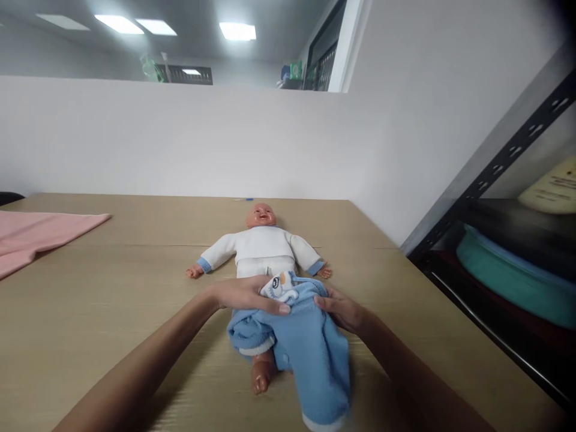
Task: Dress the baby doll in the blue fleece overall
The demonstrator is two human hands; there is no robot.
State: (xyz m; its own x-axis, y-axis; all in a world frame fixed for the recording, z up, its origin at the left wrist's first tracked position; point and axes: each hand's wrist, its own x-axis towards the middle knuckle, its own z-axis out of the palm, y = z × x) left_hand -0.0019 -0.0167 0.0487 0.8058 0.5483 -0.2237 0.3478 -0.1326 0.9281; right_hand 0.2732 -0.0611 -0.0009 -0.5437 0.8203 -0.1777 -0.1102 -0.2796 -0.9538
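A baby doll (262, 240) in a white top lies on its back on the wooden table (112, 288), head away from me. Blue fleece trousers (301, 342) with a cartoon patch cover its lower body; one bare foot (261, 378) pokes out of the left leg. My left hand (245, 295) grips the waistband at the doll's left hip, thumb over the fabric. My right hand (339, 309) holds the waistband on the other side, fingers curled into the cloth.
A pink cloth (31, 237) lies at the table's far left. A white partition wall (180, 138) stands behind the table. To the right is a dark metal shelf rack (504, 198) holding a teal round object (508, 276).
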